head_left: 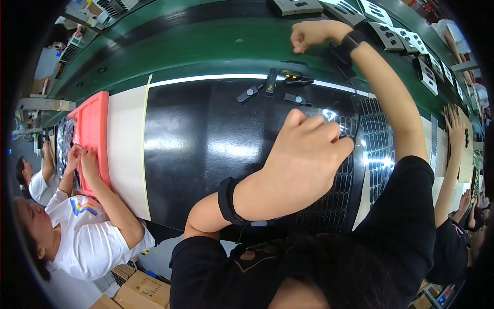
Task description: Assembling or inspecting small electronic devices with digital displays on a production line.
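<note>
Her left hand rests curled on the black slotted tray, grasp hidden, while the right hand hovers fisted above the green conveyor

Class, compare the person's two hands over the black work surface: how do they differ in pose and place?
The left hand is near, fingers curled down onto the black slotted tray. The right hand is stretched far out, closed in a loose fist over the green conveyor belt; whether it holds anything is unclear. Both wear black wristbands.

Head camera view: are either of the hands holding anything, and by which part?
Cannot be told. The left hand rests on the black compartment tray, fingertips hidden. The right hand is a closed fist over the green conveyor.
</note>
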`<state>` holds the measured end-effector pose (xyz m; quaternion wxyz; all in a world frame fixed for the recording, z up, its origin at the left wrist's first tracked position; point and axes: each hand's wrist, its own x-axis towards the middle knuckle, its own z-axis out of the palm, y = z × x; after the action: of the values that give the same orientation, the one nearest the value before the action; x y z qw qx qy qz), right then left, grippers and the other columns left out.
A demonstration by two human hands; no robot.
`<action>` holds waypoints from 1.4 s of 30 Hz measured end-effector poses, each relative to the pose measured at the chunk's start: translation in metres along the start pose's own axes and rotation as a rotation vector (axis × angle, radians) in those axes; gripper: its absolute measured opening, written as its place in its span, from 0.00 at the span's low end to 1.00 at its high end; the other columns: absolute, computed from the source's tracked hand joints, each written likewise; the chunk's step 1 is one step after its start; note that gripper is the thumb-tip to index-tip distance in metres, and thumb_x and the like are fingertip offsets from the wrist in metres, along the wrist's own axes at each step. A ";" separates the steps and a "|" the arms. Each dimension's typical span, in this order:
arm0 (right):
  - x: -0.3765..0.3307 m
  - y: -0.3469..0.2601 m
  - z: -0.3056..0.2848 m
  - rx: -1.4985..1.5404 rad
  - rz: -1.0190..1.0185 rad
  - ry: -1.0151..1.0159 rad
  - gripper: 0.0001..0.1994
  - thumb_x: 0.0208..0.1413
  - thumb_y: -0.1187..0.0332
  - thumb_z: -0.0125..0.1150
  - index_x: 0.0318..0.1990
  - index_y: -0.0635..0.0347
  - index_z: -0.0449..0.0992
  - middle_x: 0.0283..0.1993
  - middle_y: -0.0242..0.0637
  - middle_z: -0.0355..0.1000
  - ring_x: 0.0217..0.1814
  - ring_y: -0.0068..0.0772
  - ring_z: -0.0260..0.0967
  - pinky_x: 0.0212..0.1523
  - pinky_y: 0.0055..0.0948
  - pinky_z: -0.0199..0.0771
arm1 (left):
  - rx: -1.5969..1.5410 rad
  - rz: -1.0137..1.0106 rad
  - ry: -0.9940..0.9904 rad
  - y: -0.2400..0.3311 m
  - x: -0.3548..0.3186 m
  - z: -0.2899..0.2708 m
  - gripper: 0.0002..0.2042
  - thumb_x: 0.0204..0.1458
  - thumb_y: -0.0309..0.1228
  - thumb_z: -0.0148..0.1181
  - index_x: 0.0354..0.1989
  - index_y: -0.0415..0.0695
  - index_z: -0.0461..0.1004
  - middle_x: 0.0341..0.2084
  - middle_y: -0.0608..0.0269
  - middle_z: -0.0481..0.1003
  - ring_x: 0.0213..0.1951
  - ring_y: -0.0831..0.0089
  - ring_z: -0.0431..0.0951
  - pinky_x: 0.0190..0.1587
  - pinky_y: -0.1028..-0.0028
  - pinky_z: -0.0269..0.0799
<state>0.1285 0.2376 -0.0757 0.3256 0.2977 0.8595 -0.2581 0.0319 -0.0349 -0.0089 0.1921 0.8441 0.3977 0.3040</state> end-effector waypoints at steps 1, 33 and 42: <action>-0.003 0.001 0.005 0.100 -0.027 0.075 0.11 0.40 0.65 0.60 0.33 0.55 0.71 0.33 0.32 0.56 0.34 0.27 0.56 0.36 0.23 0.57 | 0.002 -0.006 0.004 0.000 -0.001 0.000 0.04 0.35 0.24 0.56 0.20 0.46 0.68 0.17 0.70 0.63 0.23 0.74 0.64 0.30 0.75 0.53; 0.011 0.005 -0.004 0.294 -0.306 0.779 0.16 0.42 0.67 0.59 0.40 0.57 0.66 0.35 0.32 0.61 0.38 0.24 0.59 0.39 0.22 0.60 | 0.013 -0.013 0.015 0.001 -0.011 -0.006 0.05 0.36 0.29 0.57 0.18 0.47 0.66 0.17 0.70 0.63 0.24 0.74 0.64 0.32 0.74 0.53; 0.005 0.019 0.020 -0.024 -0.144 0.814 0.15 0.39 0.69 0.60 0.37 0.57 0.66 0.29 0.36 0.64 0.34 0.32 0.63 0.34 0.28 0.63 | -0.093 -0.014 0.077 -0.004 -0.001 -0.006 0.07 0.34 0.29 0.60 0.16 0.46 0.67 0.14 0.69 0.63 0.21 0.74 0.64 0.30 0.75 0.54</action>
<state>0.1463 0.2397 -0.0974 -0.0565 0.3108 0.9396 -0.1315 0.0251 -0.0332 -0.0070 0.2177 0.8191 0.3963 0.3531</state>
